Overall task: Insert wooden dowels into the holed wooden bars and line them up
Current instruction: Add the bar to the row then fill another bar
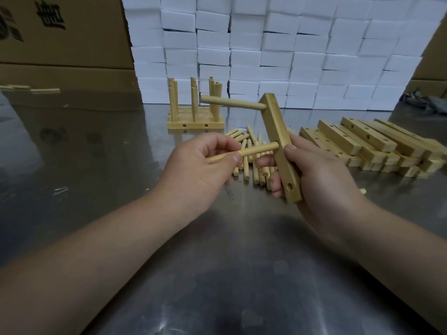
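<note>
Wooden bar (278, 146) being gripped at its lower half by right hand (321, 180) | left hand (200, 165) pinching dowel (244, 152), pressing it into middle hole | both probably light, rigid; holding dowel mid-length

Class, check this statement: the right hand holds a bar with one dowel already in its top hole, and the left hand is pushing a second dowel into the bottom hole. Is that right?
Not quite. In the head view, the left hand pushes the second dowel into the bar's middle hole; the bottom hole is empty. The right hand and top dowel are as stated.

two hands (200, 165), one held bar (280, 151)
</note>
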### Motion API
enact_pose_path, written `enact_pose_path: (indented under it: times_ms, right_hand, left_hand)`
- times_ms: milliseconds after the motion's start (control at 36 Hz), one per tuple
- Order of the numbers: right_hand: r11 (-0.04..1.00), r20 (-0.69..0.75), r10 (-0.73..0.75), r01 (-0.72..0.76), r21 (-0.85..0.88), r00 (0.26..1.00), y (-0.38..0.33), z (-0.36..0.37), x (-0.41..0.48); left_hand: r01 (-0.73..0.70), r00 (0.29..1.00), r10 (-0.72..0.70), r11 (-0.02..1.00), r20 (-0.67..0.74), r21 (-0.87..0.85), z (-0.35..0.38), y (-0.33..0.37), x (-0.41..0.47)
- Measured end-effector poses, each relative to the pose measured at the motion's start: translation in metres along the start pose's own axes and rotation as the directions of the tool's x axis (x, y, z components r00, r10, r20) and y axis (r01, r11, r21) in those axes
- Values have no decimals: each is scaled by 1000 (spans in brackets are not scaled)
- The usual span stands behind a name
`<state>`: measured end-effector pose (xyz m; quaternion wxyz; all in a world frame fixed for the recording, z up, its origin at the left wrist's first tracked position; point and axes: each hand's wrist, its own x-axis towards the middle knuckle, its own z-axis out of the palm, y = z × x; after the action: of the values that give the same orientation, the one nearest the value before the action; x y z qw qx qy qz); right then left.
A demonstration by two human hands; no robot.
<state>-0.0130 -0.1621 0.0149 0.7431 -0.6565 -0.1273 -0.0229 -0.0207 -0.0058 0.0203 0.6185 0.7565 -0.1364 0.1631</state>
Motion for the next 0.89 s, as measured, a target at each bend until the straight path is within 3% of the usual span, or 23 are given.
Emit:
enact_pose_path:
  times_ms: [361,556,889]
  right_hand:
    - [999,54,47,-48,22,997,-2,-1,0]
    - [1000,88,-14,14,-3,996,0,2,-4]
    - [996,55,-66,70,-59,996,-4,4,-6]
  left_hand:
    - [-111,994,106,979,40,168,-1,-8,-1]
    - [-151,988,141,962,56,227,-2,-7,-2]
    - [-129,991,122,971,47,203,-3,-4,-2]
